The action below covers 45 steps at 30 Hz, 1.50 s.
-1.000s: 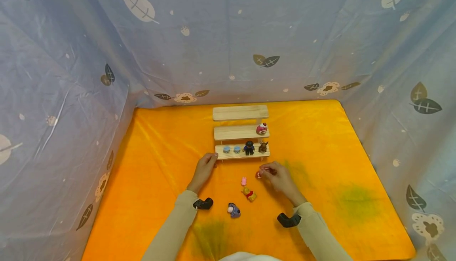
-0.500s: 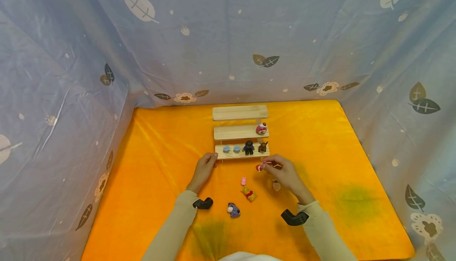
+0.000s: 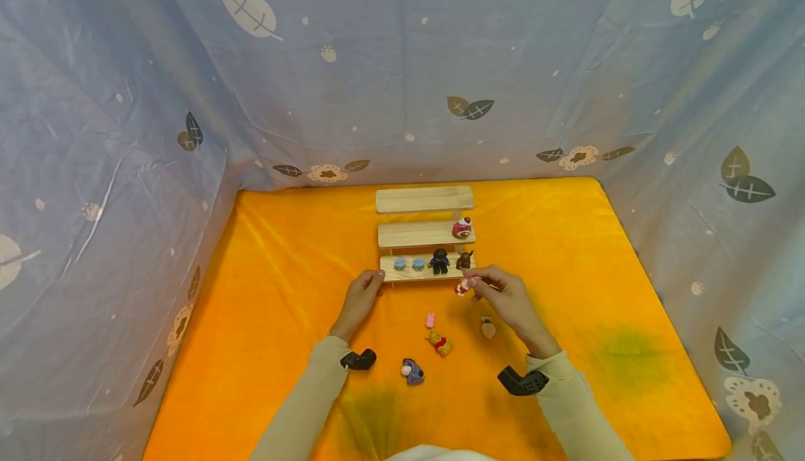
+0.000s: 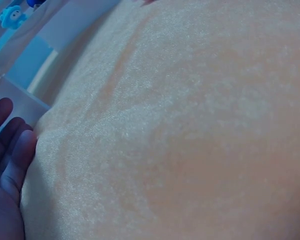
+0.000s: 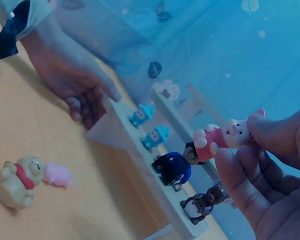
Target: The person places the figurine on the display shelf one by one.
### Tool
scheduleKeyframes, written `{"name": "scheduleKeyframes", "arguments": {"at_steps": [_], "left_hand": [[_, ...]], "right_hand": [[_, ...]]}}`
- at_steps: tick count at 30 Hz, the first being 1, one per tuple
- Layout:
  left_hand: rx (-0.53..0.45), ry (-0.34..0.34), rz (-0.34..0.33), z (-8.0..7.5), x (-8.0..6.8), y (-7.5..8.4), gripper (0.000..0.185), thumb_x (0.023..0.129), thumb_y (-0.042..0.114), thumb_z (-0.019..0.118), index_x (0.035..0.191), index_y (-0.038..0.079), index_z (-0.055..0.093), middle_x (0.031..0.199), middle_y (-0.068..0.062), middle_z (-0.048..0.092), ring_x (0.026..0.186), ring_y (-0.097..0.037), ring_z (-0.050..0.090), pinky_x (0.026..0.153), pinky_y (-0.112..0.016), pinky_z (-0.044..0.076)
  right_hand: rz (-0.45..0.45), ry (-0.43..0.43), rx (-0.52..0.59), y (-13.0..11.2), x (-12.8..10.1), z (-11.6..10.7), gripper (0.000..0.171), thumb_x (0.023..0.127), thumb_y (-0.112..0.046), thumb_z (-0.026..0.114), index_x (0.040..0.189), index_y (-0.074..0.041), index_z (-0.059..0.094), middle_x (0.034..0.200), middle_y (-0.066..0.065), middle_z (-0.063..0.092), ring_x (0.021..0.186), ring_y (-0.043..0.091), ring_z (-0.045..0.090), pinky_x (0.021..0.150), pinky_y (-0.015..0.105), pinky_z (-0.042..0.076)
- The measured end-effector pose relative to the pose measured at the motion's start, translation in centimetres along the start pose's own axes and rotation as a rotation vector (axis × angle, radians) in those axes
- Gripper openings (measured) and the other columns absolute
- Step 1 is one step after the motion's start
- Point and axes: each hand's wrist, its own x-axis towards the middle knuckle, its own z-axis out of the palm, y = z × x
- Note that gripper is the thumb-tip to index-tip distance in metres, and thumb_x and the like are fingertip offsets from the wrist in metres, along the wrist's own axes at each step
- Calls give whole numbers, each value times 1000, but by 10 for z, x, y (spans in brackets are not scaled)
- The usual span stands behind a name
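Head: pig figure [image 3: 462, 288] nearer lowest shelf [image 3: 407, 274] than moments ago, lifted but unplaced. Left wrist: left hand [image 4: 6, 177] at end of lowest shelf, grip unclear. Right wrist: pig figure pinched in grip of right hand [image 5: 274, 200].

Left hand [image 4: 7, 187]: cut off by the left wrist view's edge.
Pink pig toy [image 5: 210, 143]: head partly hidden by the right hand [image 5: 277, 175].
Tan toy [image 3: 488, 328], right: too small to identify.
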Motion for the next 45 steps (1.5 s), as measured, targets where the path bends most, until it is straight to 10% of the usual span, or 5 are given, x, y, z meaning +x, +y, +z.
{"name": "scheduleKeyframes", "arguments": {"at_steps": [9,28,37,45], "left_hand": [[15,2,8,0,0,1,43,104,48,52,97,7,64,90,-10,63,81,-19,54,79,-32,42],[5,18,-2,2,-1,0,43,104,47,54,102,6,66,92,-14,64,80,-19,54,78,-33,43],[4,12,-4,1,0,-1,43,104,48,53,103,8,67,93,-10,64,82,-18,56,79,-32,44],[8,10,4,1,3,-4,42,104,47,53,103,8,67,92,-11,64,81,-18,56,78,-31,44]], "right_hand": [[77,59,59,-19,9,-6,30,100,-24,66,117,1,70,102,-6,74,85,25,70,79,29,59],[-193,79,10,-61,43,-21,27,101,-17,63,117,4,70,101,-11,73,86,8,72,80,31,60],[-299,123,-121,-76,58,-20,19,100,-17,65,113,-4,72,102,10,74,86,14,71,79,27,58],[-379,138,-322,-90,75,-12,17,100,-24,65,112,-15,74,105,4,75,88,13,64,70,23,49]]}}
